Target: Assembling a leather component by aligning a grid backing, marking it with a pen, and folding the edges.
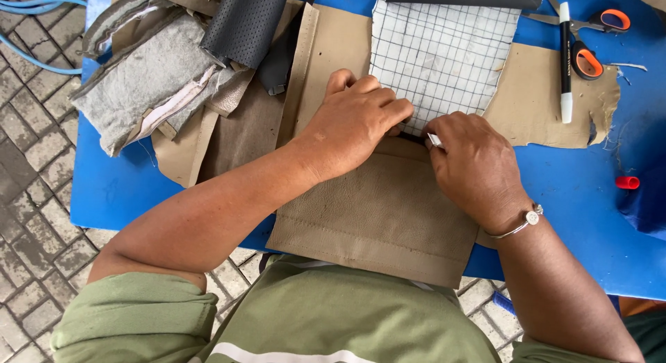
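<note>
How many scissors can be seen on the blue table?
1. The scissors, with orange handles, lie at the table's upper right corner, beside a white marker. Others may be hidden under the leather pieces.

Bright, even daylight — soft shadows, sharp focus, no glare or blur.

Bare surface (576, 189) along right edge, only a red cap (627, 182) there; far-left corner blocked by fabric pile (149, 78); scissors (590, 40) and marker (565, 61) block far-right corner.

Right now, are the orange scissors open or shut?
Open: on the scissors the two orange handle loops sit apart on the blue table.
</note>
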